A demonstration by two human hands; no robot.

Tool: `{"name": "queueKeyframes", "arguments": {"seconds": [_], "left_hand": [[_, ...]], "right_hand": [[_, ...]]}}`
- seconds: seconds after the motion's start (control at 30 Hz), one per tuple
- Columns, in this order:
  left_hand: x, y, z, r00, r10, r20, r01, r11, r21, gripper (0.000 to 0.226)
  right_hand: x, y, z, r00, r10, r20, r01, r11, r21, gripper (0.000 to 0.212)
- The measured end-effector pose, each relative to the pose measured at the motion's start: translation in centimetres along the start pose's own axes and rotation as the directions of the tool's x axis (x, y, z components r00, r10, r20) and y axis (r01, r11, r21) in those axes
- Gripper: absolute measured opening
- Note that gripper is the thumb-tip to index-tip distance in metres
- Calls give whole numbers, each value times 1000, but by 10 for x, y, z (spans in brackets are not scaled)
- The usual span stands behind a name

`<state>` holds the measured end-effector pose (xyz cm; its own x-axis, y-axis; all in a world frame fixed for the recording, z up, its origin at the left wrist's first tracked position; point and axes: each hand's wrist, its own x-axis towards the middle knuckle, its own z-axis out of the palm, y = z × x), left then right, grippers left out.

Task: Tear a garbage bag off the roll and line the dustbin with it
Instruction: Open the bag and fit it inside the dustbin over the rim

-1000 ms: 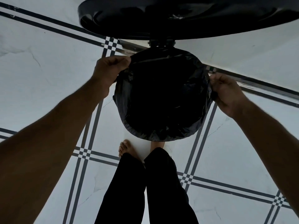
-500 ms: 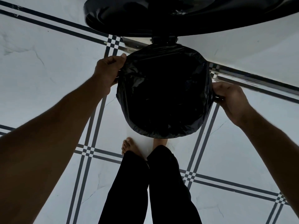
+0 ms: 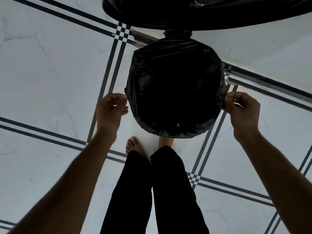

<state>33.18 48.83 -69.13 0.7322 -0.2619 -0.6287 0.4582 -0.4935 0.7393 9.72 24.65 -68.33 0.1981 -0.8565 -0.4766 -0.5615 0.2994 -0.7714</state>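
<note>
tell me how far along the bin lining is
Mostly done, it seems: a black garbage bag is already open inside the dustbin, its edge folded over the rim, lid up. In hand: the left hand and right hand sit at opposite sides, fingertips at the bag's edge. Probably left: smoothing the fold and closing the lid.

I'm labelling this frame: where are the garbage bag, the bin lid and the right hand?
garbage bag [image 3: 173, 68]: head view, crinkled plastic folded over the far rim.
bin lid [image 3: 219, 17]: head view, underside of the raised lid.
right hand [image 3: 243, 110]: head view, back of the hand.
</note>
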Motion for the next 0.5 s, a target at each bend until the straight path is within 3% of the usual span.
{"name": "queueKeyframes", "arguments": {"seconds": [0.13, 0.3, 0.4, 0.5], "left_hand": [[-22, -5, 6, 997, -70, 39, 72, 996, -44, 11], [-30, 6, 12, 978, -200, 59, 208, 957, -203, 24], [-28, 8, 14, 951, -292, 105, 309, 926, -217, 37], [-26, 4, 15, 937, -298, 183, 331, 923, -196, 56]], "right_hand": [[-14, -1, -2, 997, 70, -19, -68, 996, 64, 16], [-22, -16, 1, 965, 256, -63, -230, 933, 278, 17], [-28, -21, 4, 957, 284, -58, -255, 919, 300, 20], [-33, -19, 9, 952, 304, -25, -282, 908, 310, 28]]}}
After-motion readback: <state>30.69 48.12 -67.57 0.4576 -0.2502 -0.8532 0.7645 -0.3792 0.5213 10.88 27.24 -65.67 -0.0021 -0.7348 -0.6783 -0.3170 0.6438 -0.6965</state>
